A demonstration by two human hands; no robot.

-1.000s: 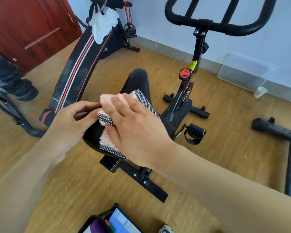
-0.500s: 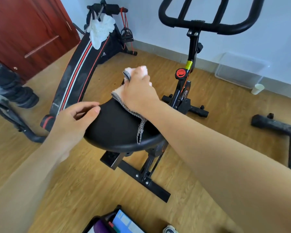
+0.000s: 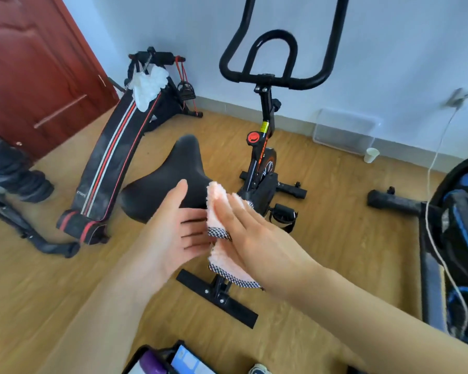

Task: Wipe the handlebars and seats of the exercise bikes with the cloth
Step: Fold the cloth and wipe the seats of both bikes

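Note:
The black bike seat sits in the middle, with the bike's black handlebars beyond it by the wall. My right hand holds the pink cloth with the checkered edge, just above the seat's near right side. Its fingers lie straight over the cloth and its thumb is hidden behind it. My left hand is open, palm turned toward the cloth, fingertips touching its left edge. Part of a second bike shows at the right edge.
A black and red sit-up bench with a white rag leans at the left, near a red door. A clear box, a paper cup and a white cable are by the wall. A tablet lies at my feet.
My right hand has drawn the cloth back from the seat's nose and lifted it off. My left hand has left the seat's edge and come up against the cloth. The view has tilted up.

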